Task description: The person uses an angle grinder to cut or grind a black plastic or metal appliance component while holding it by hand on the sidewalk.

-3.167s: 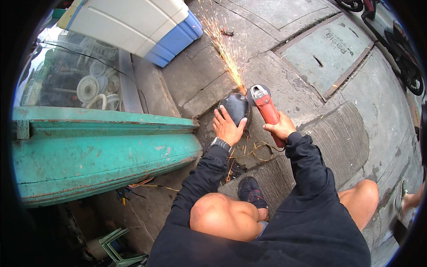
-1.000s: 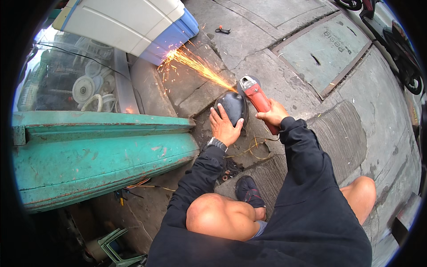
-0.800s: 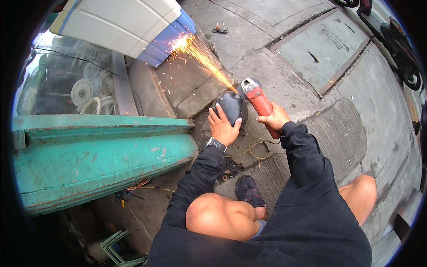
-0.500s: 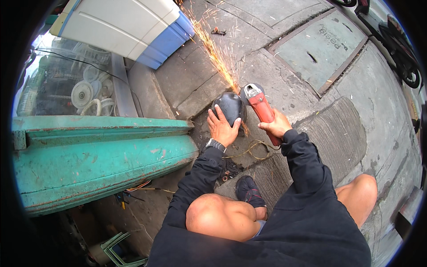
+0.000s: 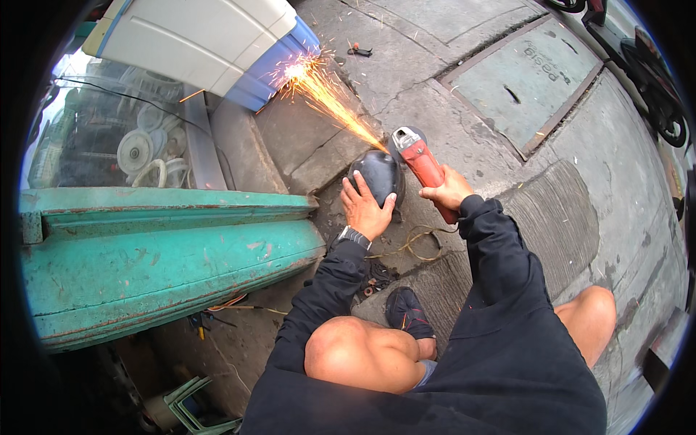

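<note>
Here's the shell (image 5: 378,174), twelve o'clock from the crouching body. The left hand (image 5: 368,206) spreads its fingers over its seven o'clock side, seemingly to brace it. The right hand (image 5: 449,191) wraps the grinder (image 5: 423,165), disc at the shell's one o'clock edge, apparently angled so sparks (image 5: 337,109) fly half past ten, away from the knees (image 5: 335,346). Forearms reach in from seven and five.

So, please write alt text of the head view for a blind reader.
A person's right hand grips a red grinder, its sparks flying toward a white and blue box, while the left hand lies on a rounded black object beside it. A green ledge fills the left side.
</note>
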